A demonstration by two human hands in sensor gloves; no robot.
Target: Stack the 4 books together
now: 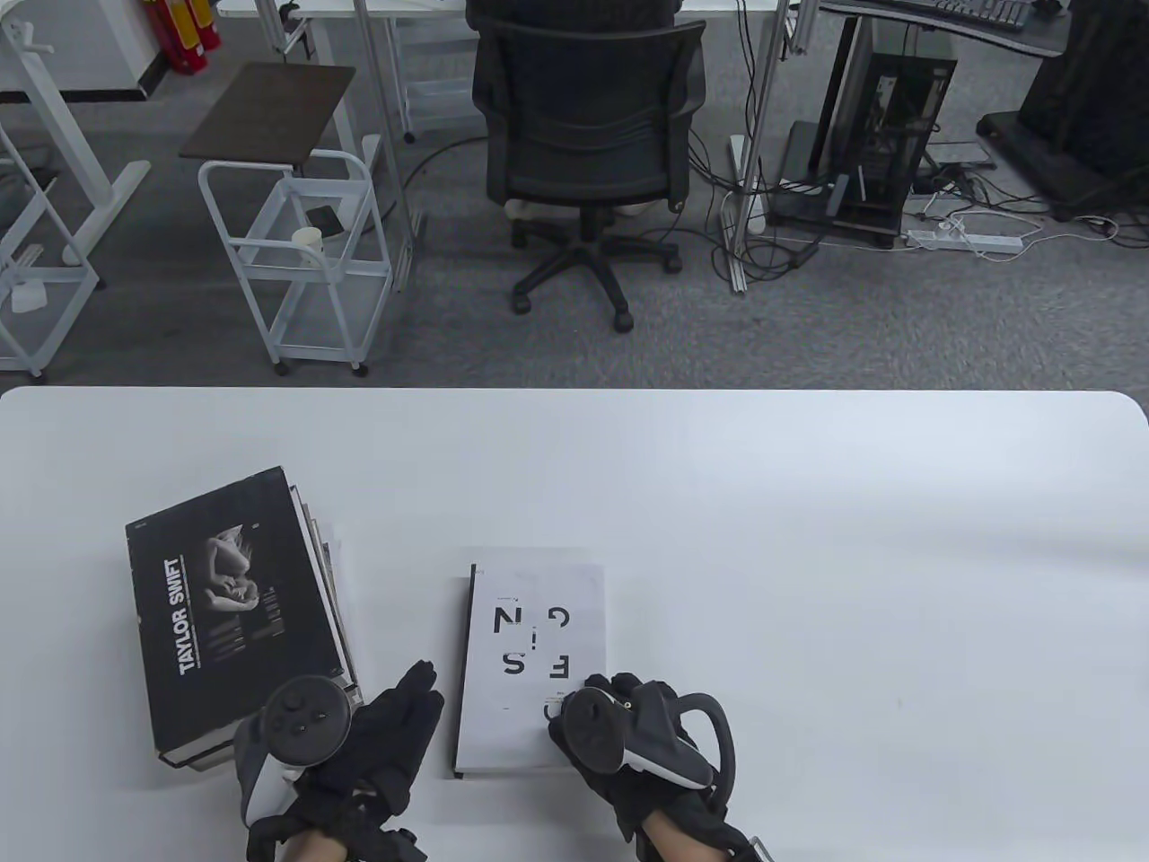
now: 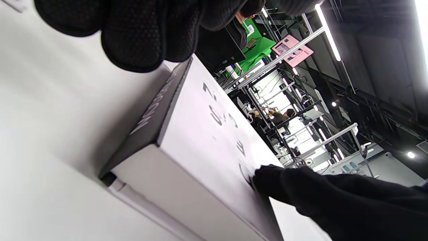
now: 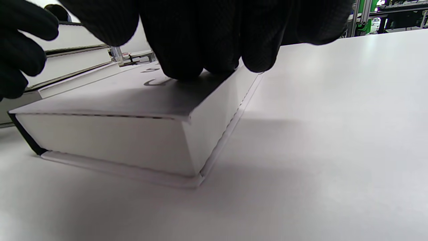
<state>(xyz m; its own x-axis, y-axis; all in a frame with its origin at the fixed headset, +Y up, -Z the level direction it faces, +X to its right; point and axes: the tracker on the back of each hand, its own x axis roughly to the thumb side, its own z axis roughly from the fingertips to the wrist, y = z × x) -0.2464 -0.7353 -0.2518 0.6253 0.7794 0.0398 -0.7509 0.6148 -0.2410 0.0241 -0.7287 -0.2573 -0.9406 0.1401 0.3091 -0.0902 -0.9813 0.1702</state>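
Table (image 1: 808,539), white and wide, fills the near half of the table view; beyond its far edge lie grey carpet, a black office chair (image 1: 583,135), a white wire cart (image 1: 296,260) and a computer tower (image 1: 889,135) with cables. On the table's near left sits a stack of books (image 1: 242,620), topped by a black Taylor Swift volume. Just right of it, lying apart and flat, is the white book (image 1: 530,664) with scattered black letters on its cover.

From above, the left hand (image 1: 377,745) lies between the stack and the white book, fingers stretched out together toward the book's left edge; whether they touch it I cannot tell there. The left wrist view adds that the gloved fingertips (image 2: 140,36) hang right at the dark spine (image 2: 150,117), though contact stays uncertain. The right hand (image 1: 628,727) covers the book's near right corner in the overhead view. Only the right wrist view shows its fingers (image 3: 200,43) held together, pressing down on the cover at that corner, with pale page edges (image 3: 110,140) below them and the stack in the background.
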